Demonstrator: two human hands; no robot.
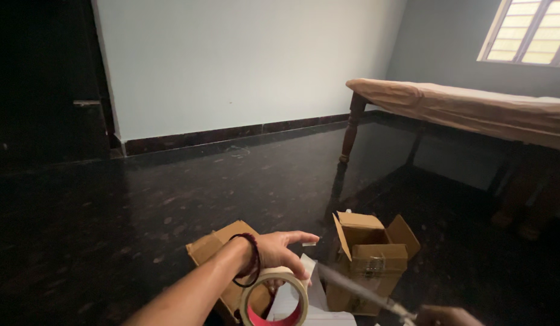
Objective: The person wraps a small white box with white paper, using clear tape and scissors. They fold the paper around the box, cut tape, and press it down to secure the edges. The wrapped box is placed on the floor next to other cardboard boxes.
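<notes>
My left hand point(285, 247) reaches out low in the frame with its fingers spread, a dark bangle on the wrist. A roll of brown packing tape point(274, 297) hangs just under its palm, apparently gripped there. A pulled-out strip of tape point(358, 291) runs from the left hand down to my right hand point(448, 316), which barely shows at the bottom edge and pinches the strip's end. Beneath the left hand lies a brown cardboard box point(212, 246). An open cardboard box point(372, 256) with raised flaps stands under the strip.
A white sheet or package point(313, 308) lies between the boxes. The floor point(171, 193) is dark polished stone. A cot point(467, 102) on wooden legs stands at the right under a window point(530, 30). A dark door point(44, 84) is at the left.
</notes>
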